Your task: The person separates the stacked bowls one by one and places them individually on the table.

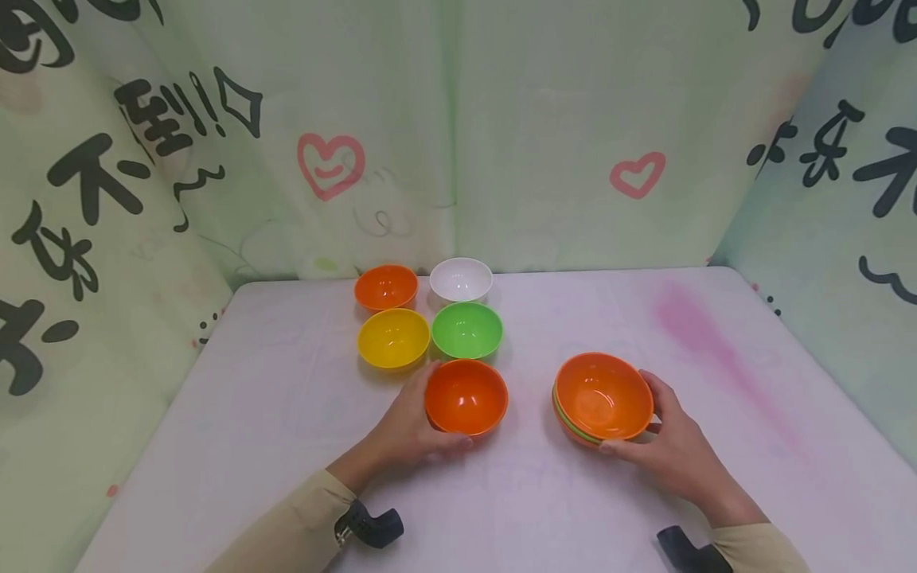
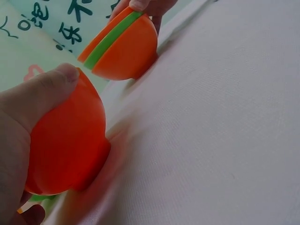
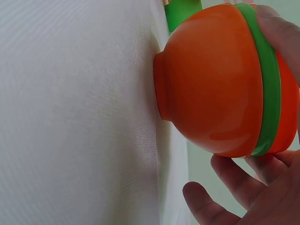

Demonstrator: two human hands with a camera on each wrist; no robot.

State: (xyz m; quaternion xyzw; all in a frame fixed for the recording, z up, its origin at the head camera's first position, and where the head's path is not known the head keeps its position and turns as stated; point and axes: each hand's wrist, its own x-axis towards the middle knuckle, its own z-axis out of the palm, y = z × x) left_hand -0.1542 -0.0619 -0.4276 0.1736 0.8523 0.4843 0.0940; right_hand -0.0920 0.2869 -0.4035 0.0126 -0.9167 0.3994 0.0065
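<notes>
My left hand [image 1: 418, 426] grips a red-orange bowl [image 1: 466, 398] by its left side, thumb near the rim at the front. In the left wrist view that bowl [image 2: 70, 136] stands at the cloth, its foot close to the surface. Over on the right, my right hand [image 1: 677, 450] holds a nested stack of bowls [image 1: 603, 398], with a green bowl [image 3: 268, 89] between two orange ones. The right wrist view shows the thumb at the stack's rim and fingers on the opposite side. Whether the stack's foot touches the cloth, I cannot tell.
Behind the left hand stand a yellow bowl [image 1: 394, 340] and a green bowl [image 1: 467, 330]. Farther back are an orange bowl [image 1: 385, 288] and a white bowl [image 1: 462, 280]. A pale cloth [image 1: 286, 414] covers the table; printed curtains [image 1: 537, 119] enclose its back and sides.
</notes>
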